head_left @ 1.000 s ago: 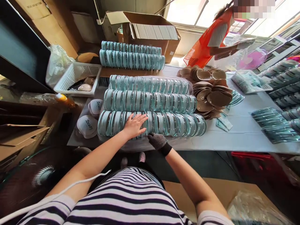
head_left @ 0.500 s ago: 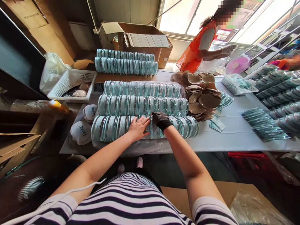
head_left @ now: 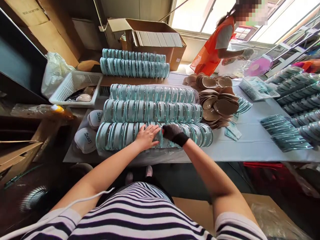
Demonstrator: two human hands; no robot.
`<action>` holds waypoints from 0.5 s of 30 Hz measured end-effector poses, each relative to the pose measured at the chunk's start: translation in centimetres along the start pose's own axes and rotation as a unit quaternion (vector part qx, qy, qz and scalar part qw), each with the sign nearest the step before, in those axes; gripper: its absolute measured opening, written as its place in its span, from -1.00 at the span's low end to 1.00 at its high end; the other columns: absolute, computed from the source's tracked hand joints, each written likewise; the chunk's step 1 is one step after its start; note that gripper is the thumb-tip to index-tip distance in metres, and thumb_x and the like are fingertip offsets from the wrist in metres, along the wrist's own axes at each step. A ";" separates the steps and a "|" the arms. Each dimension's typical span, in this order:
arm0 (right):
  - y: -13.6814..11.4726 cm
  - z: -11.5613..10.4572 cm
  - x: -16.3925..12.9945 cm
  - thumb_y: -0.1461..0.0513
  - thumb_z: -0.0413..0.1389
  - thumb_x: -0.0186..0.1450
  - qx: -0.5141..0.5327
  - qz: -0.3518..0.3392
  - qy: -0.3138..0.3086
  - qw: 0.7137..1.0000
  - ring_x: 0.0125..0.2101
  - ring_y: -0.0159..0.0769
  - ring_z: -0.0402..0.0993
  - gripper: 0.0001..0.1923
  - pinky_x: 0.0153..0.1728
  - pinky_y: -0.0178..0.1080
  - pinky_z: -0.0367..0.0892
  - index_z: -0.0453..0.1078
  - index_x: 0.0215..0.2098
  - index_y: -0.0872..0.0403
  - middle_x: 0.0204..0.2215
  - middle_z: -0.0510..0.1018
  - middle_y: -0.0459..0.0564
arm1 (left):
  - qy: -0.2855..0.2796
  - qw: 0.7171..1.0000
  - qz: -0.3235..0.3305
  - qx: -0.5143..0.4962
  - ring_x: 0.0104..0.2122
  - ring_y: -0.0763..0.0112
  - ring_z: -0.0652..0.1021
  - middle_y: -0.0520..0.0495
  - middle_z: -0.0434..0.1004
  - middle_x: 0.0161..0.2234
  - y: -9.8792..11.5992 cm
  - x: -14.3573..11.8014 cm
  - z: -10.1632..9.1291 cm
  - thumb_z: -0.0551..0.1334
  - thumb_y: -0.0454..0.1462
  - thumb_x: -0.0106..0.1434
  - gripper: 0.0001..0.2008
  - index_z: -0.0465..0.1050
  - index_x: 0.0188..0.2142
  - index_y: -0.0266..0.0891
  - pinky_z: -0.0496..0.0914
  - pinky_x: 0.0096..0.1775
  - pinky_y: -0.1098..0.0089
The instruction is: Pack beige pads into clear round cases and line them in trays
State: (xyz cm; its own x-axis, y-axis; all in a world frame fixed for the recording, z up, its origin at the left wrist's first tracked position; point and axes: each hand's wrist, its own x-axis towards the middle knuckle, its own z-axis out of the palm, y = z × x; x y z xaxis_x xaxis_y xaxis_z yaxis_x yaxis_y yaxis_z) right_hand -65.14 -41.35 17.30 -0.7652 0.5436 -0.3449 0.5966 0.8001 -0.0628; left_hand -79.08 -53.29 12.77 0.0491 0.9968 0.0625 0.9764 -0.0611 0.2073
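Three long rows of teal round packets stand on edge on the white table [head_left: 252, 146]. My left hand [head_left: 147, 136], bare with fingers spread, lies flat on the nearest row [head_left: 120, 135]. My right hand [head_left: 173, 133], in a black glove, rests on top of the same row just right of the left hand, its fingers curled over the packets. The middle row [head_left: 152, 111] and the far row [head_left: 152, 93] lie behind the hands, untouched.
Two more teal rows [head_left: 133, 65] and an open cardboard box [head_left: 150, 36] stand at the back. A white basket [head_left: 75, 86] and white caps [head_left: 85, 140] sit left; tan cups [head_left: 220, 103] and loose packets [head_left: 285, 133] lie right. A person in orange [head_left: 215, 43] works behind the table.
My right hand rose from the table's front edge onto the top of the nearest row, beside my left hand, which has barely moved. The person in orange shifted a little.
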 end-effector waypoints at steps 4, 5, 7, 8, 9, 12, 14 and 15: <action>-1.2 7.1 -5.7 0.21 -0.12 0.40 0.028 -0.005 -0.023 0.999 -0.14 -0.14 0.55 -0.62 -0.20 -0.24 0.39 0.46 0.02 0.05 -0.06 0.57 0.15 | 0.002 1.000 0.004 0.000 0.29 0.10 0.21 -0.05 0.16 0.34 0.1 -0.1 0.0 0.16 0.02 0.28 -0.34 0.11 0.33 0.00 0.00 0.28 -0.03; -1.5 8.8 -6.5 0.22 -0.15 0.41 0.032 -0.003 -0.025 0.999 -0.09 -0.15 0.53 -0.59 -0.16 -0.26 0.39 0.44 0.07 0.04 0.01 0.54 0.14 | 0.002 1.000 0.004 0.000 0.30 0.10 0.20 -0.05 0.16 0.34 0.1 -0.2 0.0 0.17 0.02 0.28 -0.34 0.11 0.33 0.00 -0.01 0.28 -0.03; -2.0 11.5 -7.5 0.23 -0.18 0.43 0.039 0.009 -0.027 0.999 0.00 -0.15 0.49 -0.56 -0.09 -0.28 0.37 0.39 0.15 0.03 0.11 0.48 0.12 | 0.000 1.000 0.002 -0.001 0.31 0.11 0.19 -0.06 0.15 0.34 0.0 -0.4 -0.2 0.17 0.02 0.28 -0.33 0.10 0.33 -0.01 -0.02 0.29 -0.03; -2.1 12.3 -7.8 0.23 -0.18 0.44 0.042 0.015 -0.027 0.999 0.02 -0.15 0.48 -0.56 -0.07 -0.28 0.36 0.37 0.17 0.02 0.13 0.47 0.10 | -0.004 1.000 0.001 -0.004 0.31 0.11 0.19 -0.06 0.15 0.34 -0.2 -0.4 -0.3 0.17 0.01 0.29 -0.34 0.10 0.33 -0.01 -0.02 0.29 -0.03; -2.1 12.8 -8.0 0.22 -0.18 0.44 0.047 0.020 -0.024 0.998 0.03 -0.16 0.47 -0.56 -0.05 -0.28 0.36 0.38 0.17 0.00 0.12 0.48 0.07 | -0.010 1.000 0.001 -0.007 0.31 0.11 0.19 -0.06 0.15 0.34 -0.2 -0.5 -0.5 0.16 0.00 0.29 -0.35 0.10 0.33 0.00 -0.02 0.29 -0.02; -0.7 11.6 -8.2 0.20 -0.20 0.45 0.061 0.030 0.010 0.998 0.01 -0.22 0.49 -0.56 -0.01 -0.31 0.35 0.43 0.12 -0.01 0.04 0.55 0.04 | -0.009 1.000 -0.008 -0.015 0.32 0.12 0.17 -0.08 0.17 0.33 0.0 -0.2 -1.3 0.15 -0.06 0.32 -0.39 0.13 0.33 -0.01 0.02 0.29 0.00; 1.3 8.9 -7.5 0.21 -0.25 0.46 0.057 0.068 0.075 0.993 0.03 -0.23 0.47 -0.52 0.04 -0.29 0.31 0.40 0.15 0.04 0.06 0.54 0.08 | 0.008 1.000 -0.001 -0.014 0.34 0.10 0.13 -0.10 0.17 0.33 0.9 0.6 -1.5 0.15 -0.08 0.33 -0.40 0.14 0.33 -0.03 0.00 0.30 0.00; 2.4 7.1 -6.7 0.22 -0.26 0.46 0.048 0.093 0.110 0.988 0.05 -0.21 0.46 -0.52 0.07 -0.26 0.30 0.37 0.18 0.06 0.08 0.52 0.11 | 0.015 1.000 0.011 -0.013 0.35 0.09 0.11 -0.11 0.15 0.33 1.5 1.1 -1.4 0.16 -0.07 0.33 -0.40 0.14 0.33 -0.04 -0.02 0.30 -0.01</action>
State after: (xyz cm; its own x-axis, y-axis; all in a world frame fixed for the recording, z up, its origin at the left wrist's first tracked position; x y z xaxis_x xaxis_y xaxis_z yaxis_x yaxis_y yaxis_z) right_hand -56.88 -44.88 12.86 -0.6681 0.7293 -0.1475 0.7439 0.6593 -0.1093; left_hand -77.84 -52.36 14.53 0.0640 0.9934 0.0956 0.9692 -0.0847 0.2313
